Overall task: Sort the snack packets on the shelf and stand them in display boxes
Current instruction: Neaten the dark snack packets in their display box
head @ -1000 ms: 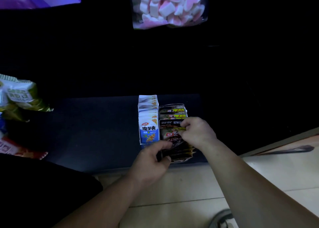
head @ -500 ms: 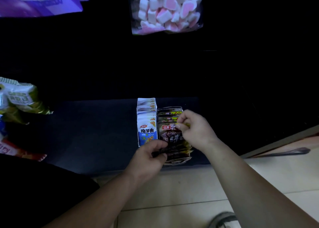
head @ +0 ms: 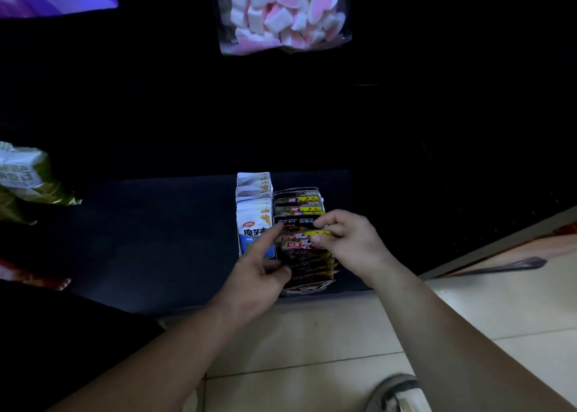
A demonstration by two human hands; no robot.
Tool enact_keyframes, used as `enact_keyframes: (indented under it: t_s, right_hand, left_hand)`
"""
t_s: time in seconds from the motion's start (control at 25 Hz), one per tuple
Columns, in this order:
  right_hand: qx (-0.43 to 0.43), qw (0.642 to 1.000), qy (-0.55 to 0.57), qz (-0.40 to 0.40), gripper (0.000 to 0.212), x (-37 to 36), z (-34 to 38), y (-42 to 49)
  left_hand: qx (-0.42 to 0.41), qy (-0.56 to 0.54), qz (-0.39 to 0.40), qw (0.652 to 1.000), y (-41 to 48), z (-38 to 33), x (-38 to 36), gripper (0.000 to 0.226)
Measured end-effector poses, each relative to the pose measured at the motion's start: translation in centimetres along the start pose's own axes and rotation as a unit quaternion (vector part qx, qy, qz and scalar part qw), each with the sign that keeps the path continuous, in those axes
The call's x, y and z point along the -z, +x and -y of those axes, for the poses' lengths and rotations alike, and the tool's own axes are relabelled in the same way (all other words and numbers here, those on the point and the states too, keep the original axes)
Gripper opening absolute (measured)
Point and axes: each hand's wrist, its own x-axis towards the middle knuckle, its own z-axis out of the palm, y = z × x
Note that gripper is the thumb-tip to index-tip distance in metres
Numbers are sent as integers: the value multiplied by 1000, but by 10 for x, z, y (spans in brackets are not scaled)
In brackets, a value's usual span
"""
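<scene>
We are locating the packet [head: 301,244] near the middle of the dark row in the right box [head: 309,288], which is standing at the front edge of the shelf [head: 140,240]. The packet is standing on edge with its yellow strip uppermost. Its long axis is running across the box, left to right, while the row is running away from us.

The packet is lying directly left of the right hand [head: 352,243], which is the nearer hand. Its fingers [head: 324,238] are pinching the top right corner. Just behind, a black packet [head: 296,221] is showing small print towards us; we are judging it to be turned the wrong way round.

The left hand [head: 259,279] is reaching in from the front. Its index finger [head: 270,240] is lying straight and touching the black packet's top left edge. The other fingers are curling at the front of the row; we cannot tell whether they are gripping anything.

The white packets [head: 254,224] are standing in the neighbouring box, touching the right box's left wall. Both forearms are coming in low over the floor [head: 312,333].
</scene>
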Motion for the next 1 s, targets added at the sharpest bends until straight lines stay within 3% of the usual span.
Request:
enact_keyframes:
  t_s: [0.12,0.24,0.32,0.52,0.64,0.92,1.0]
  right_hand:
    - [0,1000,-18,14,18,-1,-2,-1]
    - [-45,998,26,17,38,-2,-4,2]
    - [-54,998,25,-19,41,-1,-6,6]
    - [-17,989,-141,-41,28,-5,-2,21]
    - [1,969,-246,-3,26,-13,2,38]
    - [-60,925,-371,58,23,-24,10,61]
    - [-68,903,-421,48,11,-29,12,59]
  left_hand:
    - [-6,40,-1,999,5,14,1,74]
    - [-19,93,15,995,9,24,1,67]
    - [-53,162,18,985,9,25,0,59]
    - [-78,337,47,937,8,24,1,66]
    - [-71,320,66,943,8,27,3,72]
    - [-92,272,98,953,2,35,9,64]
    - [-93,242,101,961,1,37,11,63]
